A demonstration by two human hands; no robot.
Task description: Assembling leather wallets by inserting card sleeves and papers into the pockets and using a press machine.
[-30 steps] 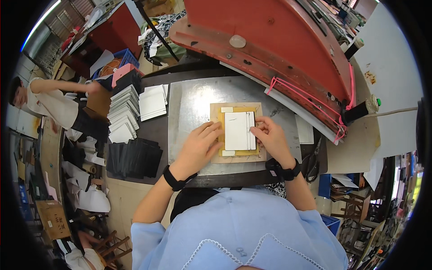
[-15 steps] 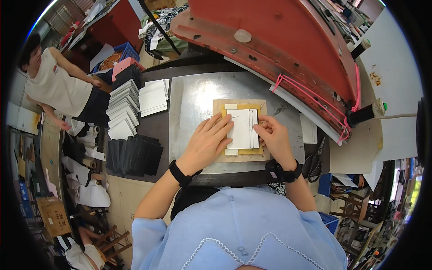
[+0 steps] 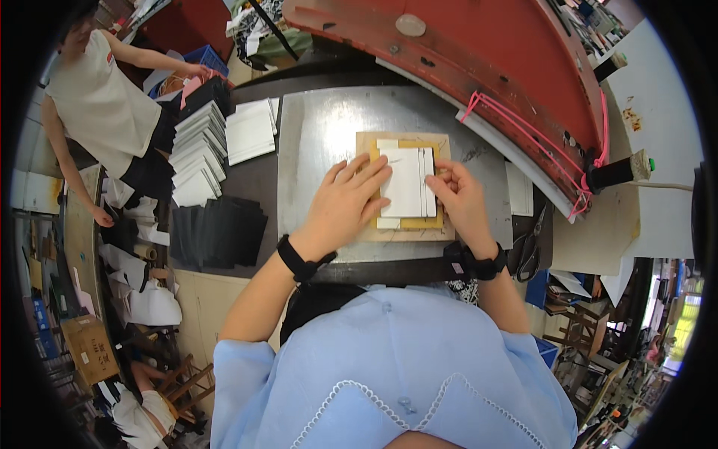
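Observation:
A white rectangular panel (image 3: 407,183) with dark lines along its right side lies on a yellow template (image 3: 415,223). Under both is a tan board (image 3: 364,141), resting on a grey metal plate (image 3: 314,127). My left hand (image 3: 344,198) is laid flat, fingers spread, with its fingertips over the panel's left edge. At the opposite edge, my right hand (image 3: 464,193) pinches the panel's side between thumb and bent fingers; the fingertips behind the edge are partly hidden.
A large red press arm (image 3: 508,67) with pink cord slants over the far right. Left of the plate are fanned white panels (image 3: 198,153), a smaller white stack (image 3: 250,133) and black pieces (image 3: 217,236). Scissors (image 3: 529,254) lie at right. A co-worker (image 3: 105,105) stands far left.
The whole workspace sits slightly higher in the picture. My hands keep about the same places on the panel. The co-worker's arm has risen and now reaches toward the pink thing beside the stacks.

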